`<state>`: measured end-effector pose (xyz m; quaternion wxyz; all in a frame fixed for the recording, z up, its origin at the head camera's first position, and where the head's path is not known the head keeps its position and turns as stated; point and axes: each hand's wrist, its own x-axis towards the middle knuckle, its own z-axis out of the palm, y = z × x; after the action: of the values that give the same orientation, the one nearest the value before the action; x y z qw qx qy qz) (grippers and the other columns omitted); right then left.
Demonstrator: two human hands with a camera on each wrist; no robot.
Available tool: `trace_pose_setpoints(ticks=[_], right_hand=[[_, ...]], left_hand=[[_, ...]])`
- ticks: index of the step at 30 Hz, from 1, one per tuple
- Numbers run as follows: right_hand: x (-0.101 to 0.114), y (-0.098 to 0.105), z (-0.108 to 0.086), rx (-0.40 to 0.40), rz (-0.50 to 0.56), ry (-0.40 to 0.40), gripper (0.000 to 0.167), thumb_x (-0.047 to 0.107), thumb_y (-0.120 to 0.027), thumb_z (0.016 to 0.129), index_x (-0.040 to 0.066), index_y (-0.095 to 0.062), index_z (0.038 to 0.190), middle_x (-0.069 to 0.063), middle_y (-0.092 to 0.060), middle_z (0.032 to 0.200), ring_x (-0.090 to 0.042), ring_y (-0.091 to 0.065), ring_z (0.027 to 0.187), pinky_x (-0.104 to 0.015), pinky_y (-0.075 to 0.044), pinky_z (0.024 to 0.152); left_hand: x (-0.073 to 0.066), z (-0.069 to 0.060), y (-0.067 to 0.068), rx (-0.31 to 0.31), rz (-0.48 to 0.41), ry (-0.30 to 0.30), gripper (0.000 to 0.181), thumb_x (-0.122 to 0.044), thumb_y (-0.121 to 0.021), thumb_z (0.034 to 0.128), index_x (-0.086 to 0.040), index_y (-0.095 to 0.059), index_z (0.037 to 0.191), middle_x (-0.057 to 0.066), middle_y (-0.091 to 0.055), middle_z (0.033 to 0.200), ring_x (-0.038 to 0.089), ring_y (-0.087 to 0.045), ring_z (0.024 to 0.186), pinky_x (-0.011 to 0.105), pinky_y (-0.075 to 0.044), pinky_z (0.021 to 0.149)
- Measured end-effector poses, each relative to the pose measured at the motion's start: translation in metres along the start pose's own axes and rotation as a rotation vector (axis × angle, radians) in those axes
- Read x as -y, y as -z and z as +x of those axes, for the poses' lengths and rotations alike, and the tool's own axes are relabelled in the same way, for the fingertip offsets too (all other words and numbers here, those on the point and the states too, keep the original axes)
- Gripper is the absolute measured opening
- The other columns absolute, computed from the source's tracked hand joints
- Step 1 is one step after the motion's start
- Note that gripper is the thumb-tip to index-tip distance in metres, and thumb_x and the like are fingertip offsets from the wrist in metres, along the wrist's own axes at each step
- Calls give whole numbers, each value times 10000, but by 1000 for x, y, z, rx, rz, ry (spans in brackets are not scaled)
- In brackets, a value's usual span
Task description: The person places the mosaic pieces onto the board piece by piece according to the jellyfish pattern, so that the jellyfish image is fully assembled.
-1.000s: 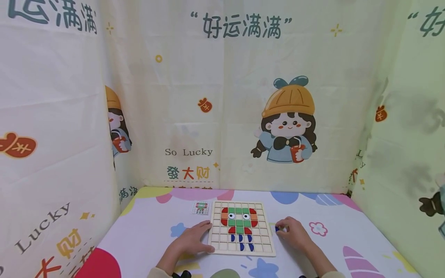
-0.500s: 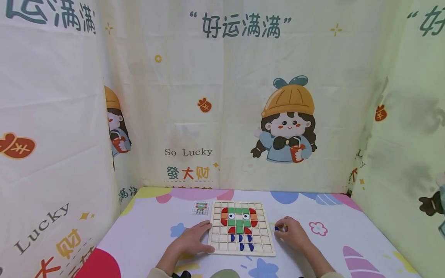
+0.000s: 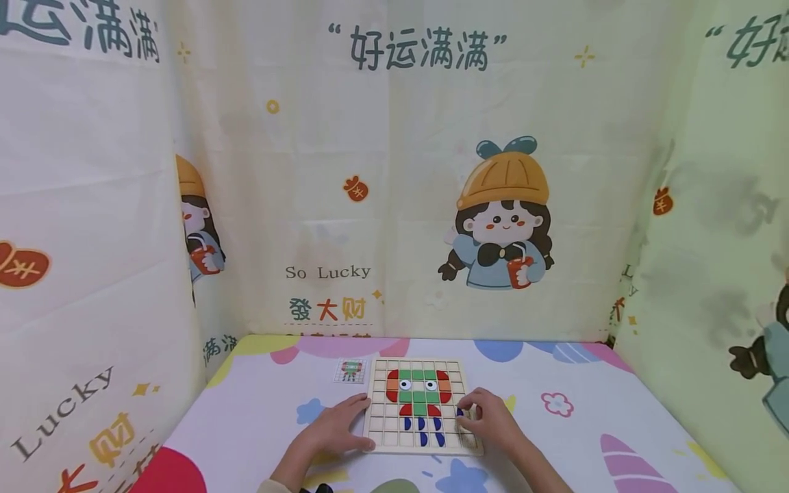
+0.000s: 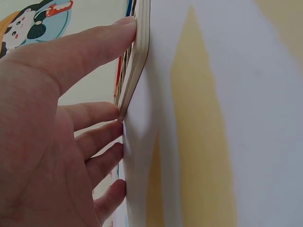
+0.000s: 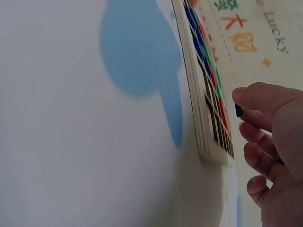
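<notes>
A wooden grid board (image 3: 383,431) lies flat on the table, with red, green, orange and blue pieces and two eye tiles in its cells. Beside its left edge, my left hand (image 3: 329,430) touches the frame with thumb and fingertips, the fingers fairly straight; the left wrist view shows the thumb on the board's rim (image 4: 140,52). My right hand (image 3: 492,419) pinches a small dark blue piece (image 5: 238,110) between thumb and forefinger, over the board's right side. In the right wrist view that piece is held above the board, apart from it, mostly covered by the fingers.
A small pattern card (image 3: 350,370) with a matching coloured figure lies just beyond the board's far left corner. The tablecloth (image 3: 555,445) has printed shapes. Printed curtains (image 3: 394,205) enclose the table at the back and both sides.
My right hand has moved left with the blue piece, from beside the board to over its right edge. My left hand stays at the left edge. The head view has shifted slightly.
</notes>
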<state>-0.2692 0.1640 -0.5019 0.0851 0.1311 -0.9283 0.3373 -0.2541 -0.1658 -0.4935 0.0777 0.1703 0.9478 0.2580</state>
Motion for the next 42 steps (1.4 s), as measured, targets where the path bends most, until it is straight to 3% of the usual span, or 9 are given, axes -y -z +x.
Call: trace_pose_setpoints(ticks=[4,12,18,32,42], right_hand=[[14,-12,-1,72,18,49,153,233,-793,774,178,-742,908,72,-588,852,-53,-442,656,-170,-389,533],[40,-28,-1,177,74,92,145,258,-790,787,212,-758,921,66,-586,920,-69,-470,714,-181,-389,574],[53,-40,-3,188,104,181,182,235,-809,759,156,-757,914,42,-586,881,-53,-457,674,-179,-379,572],[61,-52,-2,272,87,127,125,282,-811,764,230,-764,868,93,-582,870,-69,-477,765,-192,-387,639],[64,-49,2,303,111,119,119,230,-775,811,198,-800,923,110,-617,849,-59,-499,750,-170,-419,612]], left_hand=[[2,-2,0,7,-11,21,849,-522,-754,754,-130,-450,1442,83,-399,1532,392,-364,1400,646,-342,1077],[0,-1,-2,6,2,1,847,-523,-751,760,-139,-442,1448,78,-396,1535,384,-368,1401,626,-344,1088],[0,0,-3,6,5,-8,843,-535,-737,770,-144,-436,1453,76,-392,1538,385,-367,1402,622,-339,1094],[2,-3,-5,22,-3,9,850,-544,-737,764,-167,-428,1460,62,-388,1542,381,-364,1405,631,-324,1097],[1,-1,0,6,4,19,850,-537,-739,765,-154,-430,1459,69,-389,1540,377,-364,1407,621,-329,1099]])
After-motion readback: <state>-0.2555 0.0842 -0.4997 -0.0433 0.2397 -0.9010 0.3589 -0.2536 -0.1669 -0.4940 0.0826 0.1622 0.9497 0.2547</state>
